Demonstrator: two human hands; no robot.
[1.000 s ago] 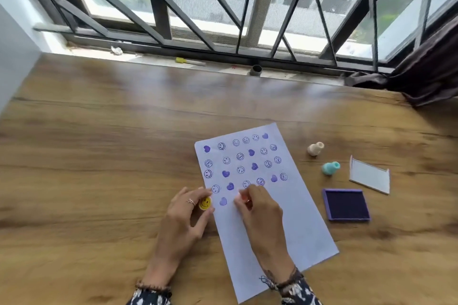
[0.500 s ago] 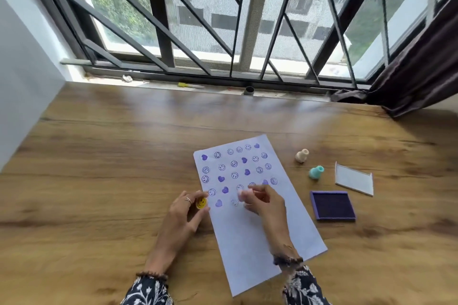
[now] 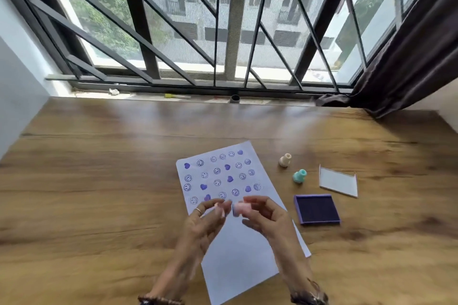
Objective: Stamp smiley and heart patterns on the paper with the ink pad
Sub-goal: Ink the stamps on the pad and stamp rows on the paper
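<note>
One sheet of white paper [image 3: 244, 250] lies at a slant on the wooden table [image 3: 99, 181], a little right of the middle, and its far half carries purple prints in five rough rows: seven filled hearts can be counted and about twenty outlined smiley faces, though the nearest row is partly hidden behind the fingers and some prints are blurred. Two hands are raised over the near half of the sheet, close together but not touching. The left hand [image 3: 207, 221] wears one ring and has its fingers curled inward; something small and pale shows at its fingertips, too blurred to tell whether it is gripped. The right hand [image 3: 266, 215] pinches one pink stamp [image 3: 240, 207] between thumb and fingers, its purple-stained end turned towards the left hand. To the right of the paper, two more stamps stand on the table apart from each other: a cream stamp [image 3: 285, 160] further away and a teal stamp [image 3: 299, 176] nearer. Just beyond the paper's right edge sits one square ink pad [image 3: 316, 209], open, with a dark purple face in a lighter purple frame. Its one clear lid [image 3: 338, 182] lies behind it, further right, near but not touching.
</note>
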